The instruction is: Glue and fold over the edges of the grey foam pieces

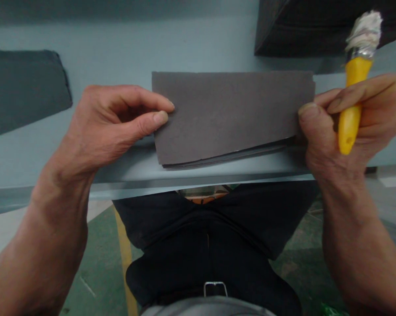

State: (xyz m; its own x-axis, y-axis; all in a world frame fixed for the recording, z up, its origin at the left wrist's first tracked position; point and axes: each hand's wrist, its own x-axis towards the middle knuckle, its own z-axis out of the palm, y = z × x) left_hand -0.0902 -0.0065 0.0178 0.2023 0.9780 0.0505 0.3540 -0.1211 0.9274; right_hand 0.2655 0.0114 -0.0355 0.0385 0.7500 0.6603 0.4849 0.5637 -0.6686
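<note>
A thin stack of dark grey sheets point(230, 112), straight along the far edge and slanted along the near one, is held between my two hands just over the near edge of the table. My left hand point(119, 118) pinches its left end between thumb and fingers. At the right end, the thumb of my right hand point(358, 105) presses on the top sheet. That same hand also has a paintbrush point(353, 94) tucked between its fingers, yellow handle down, pale clotted bristles pointing up. The right fingertips are partly hidden behind the sheets.
On the pale blue-grey table point(145, 44) lies a dark grey-green piece point(23, 92) at the left. A tall dark block or stack point(316, 30) stands at the back right. Below the table's near edge are my dark-clad legs point(214, 245) and a green floor point(95, 272) with a yellow line.
</note>
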